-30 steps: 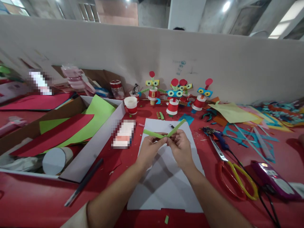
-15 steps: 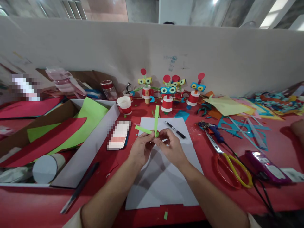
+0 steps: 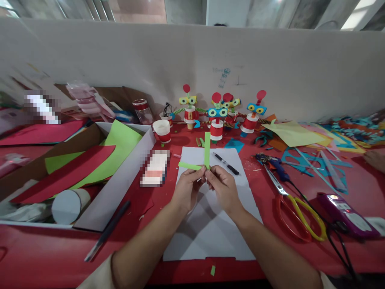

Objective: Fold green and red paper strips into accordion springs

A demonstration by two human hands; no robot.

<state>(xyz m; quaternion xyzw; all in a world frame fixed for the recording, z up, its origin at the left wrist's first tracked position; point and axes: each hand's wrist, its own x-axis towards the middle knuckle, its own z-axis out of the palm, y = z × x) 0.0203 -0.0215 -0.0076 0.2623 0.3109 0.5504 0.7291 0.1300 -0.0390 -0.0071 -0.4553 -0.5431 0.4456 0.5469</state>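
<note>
My left hand (image 3: pixel 188 188) and my right hand (image 3: pixel 223 188) meet above a white sheet (image 3: pixel 210 237), both pinching the green paper strips (image 3: pixel 207 148) where they cross. One strip points up and away; the other sticks out to the left. The fold between my fingertips is mostly hidden. A black pen (image 3: pixel 227 163) lies on the sheet, just beyond my right hand. Small folded green pieces (image 3: pixel 200 142) rest on the red table past the sheet.
Paper-cup figures (image 3: pixel 216 120) stand at the back beside a cup (image 3: pixel 162 131). Left are a phone (image 3: pixel 155 168) and a box of coloured paper (image 3: pixel 120 176). Right are scissors (image 3: pixel 281 188), a glue gun (image 3: pixel 278 166) and a purple device (image 3: pixel 349 216). Another person's hand (image 3: pixel 375 159) is at the right edge.
The view has shifted, so the scene sits slightly further right. The strips now form a squarer corner, with the left one lying flatter. Both hands keep their pinch.
</note>
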